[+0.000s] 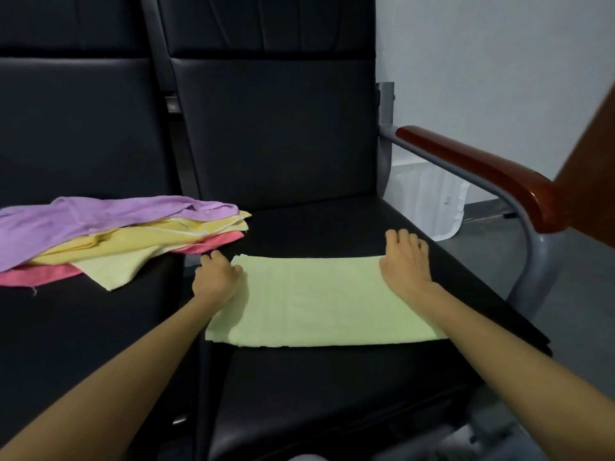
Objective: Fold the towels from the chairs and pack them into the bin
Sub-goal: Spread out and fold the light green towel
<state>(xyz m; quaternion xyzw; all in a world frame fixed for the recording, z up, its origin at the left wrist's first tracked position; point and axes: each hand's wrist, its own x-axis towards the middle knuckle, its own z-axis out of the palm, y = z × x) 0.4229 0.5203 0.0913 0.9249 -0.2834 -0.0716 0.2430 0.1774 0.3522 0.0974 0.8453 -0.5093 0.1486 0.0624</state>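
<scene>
Hands sit at the two far corners of a pale green towel (316,301), which lies flat as a wide, folded rectangle across the black seat of the right chair (316,394). The left hand (218,276) is at the towel's far left corner, its fingers curled at the edge and the thumb resting on top of the cloth, so it appears to pinch that corner. The right hand (406,261) lies palm down on the far right corner, fingers fairly straight and close together, pressing on the fabric. Both bare forearms reach in from the bottom of the view.

On the seat of the left chair (83,344), which stands just beside the right one, lies a loose pile of unfolded towels. A purple towel (83,221) is on top, with a yellow towel (149,236) under it. A second pale towel (113,267) spills out toward the front, and a pink towel (40,272) is at the bottom. The pile's right end reaches the gap between the seats, near the left hand.

A red-brown wooden armrest (482,171) on a grey metal frame runs along the right chair's right side. Beyond it, a white translucent container (429,194) stands on the floor by the wall.
</scene>
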